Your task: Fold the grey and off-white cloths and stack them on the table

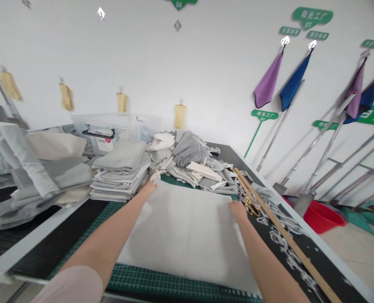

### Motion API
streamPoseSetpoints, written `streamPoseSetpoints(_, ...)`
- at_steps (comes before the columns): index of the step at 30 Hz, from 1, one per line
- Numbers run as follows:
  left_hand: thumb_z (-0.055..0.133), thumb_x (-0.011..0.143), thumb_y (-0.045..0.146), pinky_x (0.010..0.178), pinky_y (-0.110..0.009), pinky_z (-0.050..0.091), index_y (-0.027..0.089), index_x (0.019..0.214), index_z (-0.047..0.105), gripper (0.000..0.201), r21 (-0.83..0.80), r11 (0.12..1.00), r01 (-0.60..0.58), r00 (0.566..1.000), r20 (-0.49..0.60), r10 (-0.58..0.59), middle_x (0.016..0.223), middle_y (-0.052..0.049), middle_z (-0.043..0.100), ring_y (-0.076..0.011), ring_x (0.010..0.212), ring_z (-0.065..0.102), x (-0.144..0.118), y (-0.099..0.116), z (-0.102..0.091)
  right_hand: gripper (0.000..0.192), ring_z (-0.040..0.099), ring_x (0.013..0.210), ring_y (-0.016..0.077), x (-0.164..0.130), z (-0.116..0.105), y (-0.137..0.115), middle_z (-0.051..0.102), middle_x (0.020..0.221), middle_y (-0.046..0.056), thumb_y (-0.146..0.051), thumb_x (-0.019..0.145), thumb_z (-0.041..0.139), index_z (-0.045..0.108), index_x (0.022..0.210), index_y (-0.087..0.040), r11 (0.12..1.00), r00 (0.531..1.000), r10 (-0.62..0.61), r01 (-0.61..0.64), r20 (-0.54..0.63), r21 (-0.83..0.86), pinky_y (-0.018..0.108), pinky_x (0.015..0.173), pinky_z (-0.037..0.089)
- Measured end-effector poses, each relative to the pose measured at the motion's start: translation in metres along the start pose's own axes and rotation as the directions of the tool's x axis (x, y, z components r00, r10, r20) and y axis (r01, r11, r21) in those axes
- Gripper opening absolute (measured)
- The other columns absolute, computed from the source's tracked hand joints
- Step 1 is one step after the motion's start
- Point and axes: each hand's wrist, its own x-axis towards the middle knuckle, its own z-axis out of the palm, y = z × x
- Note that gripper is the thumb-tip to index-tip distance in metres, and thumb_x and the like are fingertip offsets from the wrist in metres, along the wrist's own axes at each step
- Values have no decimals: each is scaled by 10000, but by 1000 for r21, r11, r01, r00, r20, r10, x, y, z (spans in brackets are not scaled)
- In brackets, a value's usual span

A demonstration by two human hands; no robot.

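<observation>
A white cloth (187,233), roughly rectangular with a faint crease down its middle, lies spread over a green cutting mat (161,275). At its far left corner my left hand (149,188) is closed on the edge, with a bit of the fabric bunched up there. My right hand (237,208) pinches the far right corner. Both arms reach forward along the cloth's sides. Just right of my right hand lie gold-handled scissors (252,207) beside a long wooden ruler (283,231).
Behind the cloth is a loose heap of grey and white fabric (187,153). To the left stand a folded grey stack (119,168), a clear plastic box (98,136) and more grey cloth (48,168). White scraps (288,248) line the right edge; a red bucket (324,216) is on the floor.
</observation>
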Motion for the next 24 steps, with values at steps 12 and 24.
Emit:
streamPoseSetpoints(12, 298, 788, 302, 665, -359, 380, 245, 1023, 475, 300, 224, 958, 180, 941, -323, -101, 1104, -93, 414, -264, 942, 441, -54, -16, 38, 341, 501, 890, 241, -32, 13, -9, 530, 969, 87, -328, 760, 307, 479, 1038, -230, 998, 997, 54, -55, 48, 19, 330, 655, 386)
streamPoseSetpoints(24, 343, 768, 274, 701, -288, 379, 233, 937, 521, 249, 434, 901, -20, 962, -238, 136, 1117, -42, 446, -202, 941, 461, -113, -69, 12, 248, 516, 847, 155, -95, -4, 32, 504, 1023, 26, -317, 763, 301, 502, 863, -211, 990, 979, -141, 144, 147, -5, 249, 652, 365)
